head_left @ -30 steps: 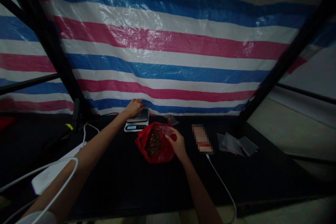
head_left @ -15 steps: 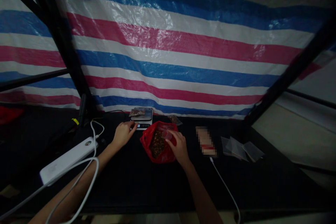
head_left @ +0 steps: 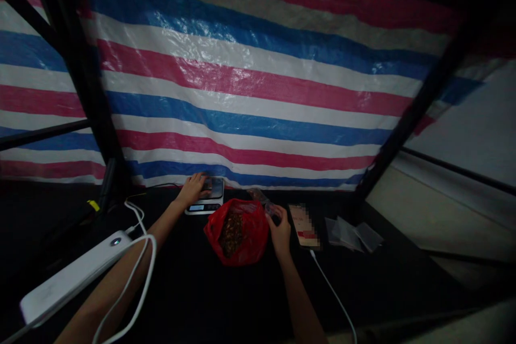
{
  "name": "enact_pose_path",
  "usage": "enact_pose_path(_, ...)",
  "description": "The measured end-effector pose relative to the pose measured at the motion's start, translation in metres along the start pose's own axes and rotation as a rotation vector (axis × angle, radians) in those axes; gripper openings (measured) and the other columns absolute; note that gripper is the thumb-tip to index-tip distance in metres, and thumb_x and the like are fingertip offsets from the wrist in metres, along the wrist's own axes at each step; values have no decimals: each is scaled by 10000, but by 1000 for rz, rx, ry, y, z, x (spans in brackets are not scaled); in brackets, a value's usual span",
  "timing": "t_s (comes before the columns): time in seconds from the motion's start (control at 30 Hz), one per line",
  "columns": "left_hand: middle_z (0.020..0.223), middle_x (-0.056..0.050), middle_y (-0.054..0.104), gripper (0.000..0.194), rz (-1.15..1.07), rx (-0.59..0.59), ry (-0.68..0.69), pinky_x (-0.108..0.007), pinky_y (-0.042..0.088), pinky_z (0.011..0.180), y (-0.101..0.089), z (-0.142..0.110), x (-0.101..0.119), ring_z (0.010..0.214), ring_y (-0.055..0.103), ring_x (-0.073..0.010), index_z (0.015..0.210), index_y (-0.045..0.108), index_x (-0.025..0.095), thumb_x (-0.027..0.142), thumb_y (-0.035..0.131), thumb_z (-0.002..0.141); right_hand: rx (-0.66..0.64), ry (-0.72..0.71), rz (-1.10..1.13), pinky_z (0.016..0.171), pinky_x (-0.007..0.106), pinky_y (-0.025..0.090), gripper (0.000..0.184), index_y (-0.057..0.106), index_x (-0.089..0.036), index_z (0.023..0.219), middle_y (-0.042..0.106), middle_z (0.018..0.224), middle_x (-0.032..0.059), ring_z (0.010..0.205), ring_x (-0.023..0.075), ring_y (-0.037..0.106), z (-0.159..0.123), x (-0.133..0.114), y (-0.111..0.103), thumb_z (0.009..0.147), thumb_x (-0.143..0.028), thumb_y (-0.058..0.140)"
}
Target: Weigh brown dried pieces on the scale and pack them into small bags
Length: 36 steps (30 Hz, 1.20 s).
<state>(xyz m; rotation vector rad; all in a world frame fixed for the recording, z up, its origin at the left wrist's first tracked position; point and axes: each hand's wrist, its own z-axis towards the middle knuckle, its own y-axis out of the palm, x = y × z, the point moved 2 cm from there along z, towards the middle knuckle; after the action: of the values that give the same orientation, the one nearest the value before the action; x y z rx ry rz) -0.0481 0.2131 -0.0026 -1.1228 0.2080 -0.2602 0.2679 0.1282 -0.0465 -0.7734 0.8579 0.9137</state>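
We stand facing a sagging woven tarpaulin (head_left: 242, 91), striped blue, white and pink-red, which is stretched across the back of a black metal frame and catches a dull sheen. A black upright post (head_left: 76, 64) and a slanting black post (head_left: 419, 102) rise on either side of it, with a thin crossbar (head_left: 40, 137) at our left and a pale panel (head_left: 455, 177) at our right. Below lies a black-covered tabletop (head_left: 169, 301), and the dim light leaves the upper corners in shadow.

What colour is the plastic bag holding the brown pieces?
Red: the plastic bag shows a glossy, solid red, best seen in the head view.
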Motion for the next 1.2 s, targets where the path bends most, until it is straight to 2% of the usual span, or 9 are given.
enact_pose_path(0.27, 985, -103, 583, 210, 14, 43, -47, -359, 363, 810, 6, -4, -4, 949, 508, -239, 957, 542, 186, 294, 413, 830, -24, -9, -38, 822, 372, 457, 336, 489, -189, 1008, 642, 991, 87, 910, 202, 608, 2, 5, 5, 697, -291, 565)
enact_pose_path(0.37, 1014, -104, 584, 241, 23, 59, -5, -372, 339, 856, 6, -4, -4, 990, 492, -247, 975, 541, 188, 337, 438, 815, -17, 10, -28, 783, 367, 476, 338, 488, -185, 1008, 643, 986, 99, 877, 207, 623, 2, 9, 5, 697, -293, 563)
enact_pose_path(0.5, 1182, -129, 510, 443, 6, 119, 14, -383, 300, 925, 12, -3, -4, 1111, 427, -257, 1154, 448, 162, 396, 484, 779, -28, 11, -37, 780, 367, 476, 322, 505, -193, 987, 649, 970, 88, 870, 208, 626, 1, 11, 6, 684, -279, 570)
enact_pose_path(0.63, 1090, -114, 580, 329, -25, 68, -4, -383, 316, 921, 21, 0, -3, 1033, 504, -242, 1078, 512, 174, 348, 437, 809, -30, 28, -50, 771, 364, 479, 324, 498, -202, 994, 645, 973, 83, 861, 210, 628, 1, 11, 6, 687, -280, 567)
enact_pose_path(0.7, 1041, -101, 607, 300, -73, 84, -31, -383, 336, 902, 22, 1, -5, 985, 535, -235, 1048, 530, 180, 337, 400, 828, -19, 37, -58, 756, 356, 483, 338, 485, -207, 1014, 641, 986, 82, 853, 210, 630, 1, 11, 5, 696, -295, 561)
enact_pose_path(0.83, 1064, -99, 599, 370, -313, 231, -165, -364, 362, 893, 12, -4, -8, 986, 537, -224, 1081, 513, 160, 396, 353, 844, -46, 54, -129, 722, 331, 479, 327, 470, -211, 1017, 641, 992, 82, 842, 207, 634, 0, 15, 3, 714, -312, 543)
enact_pose_path(0.93, 1052, -98, 603, 423, -586, 354, -323, -332, 389, 874, 2, -13, -1, 974, 548, -211, 1064, 525, 144, 443, 321, 843, -100, 51, -369, 779, 367, 423, 283, 485, -212, 988, 654, 954, 74, 873, 226, 618, -4, 14, 4, 719, -289, 532)
enact_pose_path(1.07, 989, -77, 631, 447, -924, 443, -421, -312, 419, 836, -8, -31, 31, 923, 574, -205, 1027, 554, 147, 468, 308, 835, -103, 4, -739, 877, 439, 284, 266, 503, -202, 1003, 644, 949, 79, 933, 249, 572, -12, 7, 5, 747, -273, 501)
enact_pose_path(1.2, 961, -63, 643, 423, -1084, 428, -442, -312, 418, 829, -16, -49, 66, 906, 578, -198, 983, 577, 158, 440, 290, 851, -90, 19, -866, 856, 414, 272, 278, 488, -195, 1030, 634, 949, 92, 921, 244, 559, -14, -2, 2, 769, -290, 480)
